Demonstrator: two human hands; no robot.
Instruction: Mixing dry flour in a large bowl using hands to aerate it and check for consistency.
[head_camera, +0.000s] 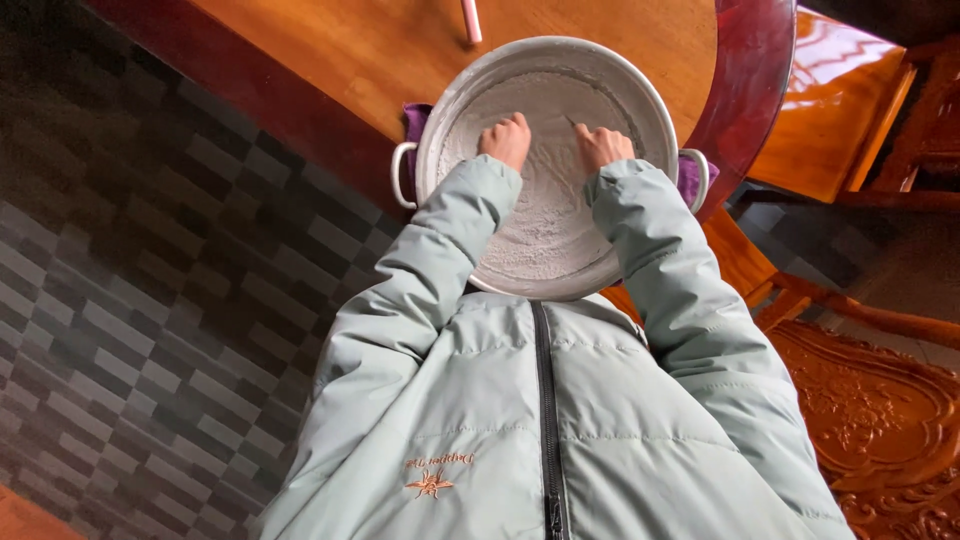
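Fingers (515, 124) of left hand (506, 141) curled narrow, knuckles pressed into white flour (545, 225); fingers of right hand (603, 146) likewise bent in, holding nothing that could be made out. Largest down: wooden bench (400, 50); carved chair (880, 420) off to the right; grey basin (620, 80) at bench edge, flour spread across its floor; purple cloth (415, 120) under basin; pink stick (470, 20) beyond rim.

A wide, round, two-handled metal basin (440, 110) sits at the wooden table's edge, holding pale, powdery white flour (545, 225) spread across its bottom.
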